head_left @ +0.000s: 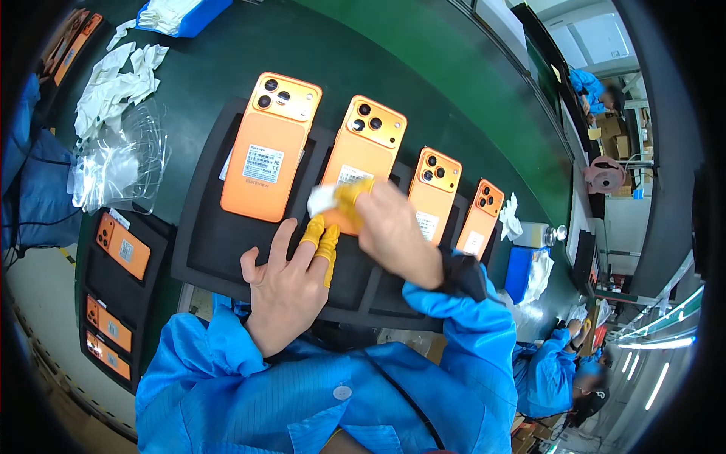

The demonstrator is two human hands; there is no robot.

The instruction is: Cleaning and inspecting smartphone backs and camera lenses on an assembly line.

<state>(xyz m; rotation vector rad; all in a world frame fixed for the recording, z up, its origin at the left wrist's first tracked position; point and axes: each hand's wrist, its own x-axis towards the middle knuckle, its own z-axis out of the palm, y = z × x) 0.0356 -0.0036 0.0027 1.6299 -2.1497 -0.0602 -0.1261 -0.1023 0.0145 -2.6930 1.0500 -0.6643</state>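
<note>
Several orange smartphones lie back up in a black tray, each with a white label. My right hand pinches a white wipe against the lower back of the second phone from the left; the hand is blurred by motion. Below that phone's bottom edge rests my left hand, fingers spread, with yellow finger cots on two of them. Its covered fingertips reach the phone's lower left corner. To the left is the largest-looking phone; to the right are two more, a near one and a farther one.
A second black tray with orange phones stands at the left. Crumpled white wipes, clear plastic bags and a blue bin are at the upper left. A bottle and another blue bin stand right. Co-workers sit farther right.
</note>
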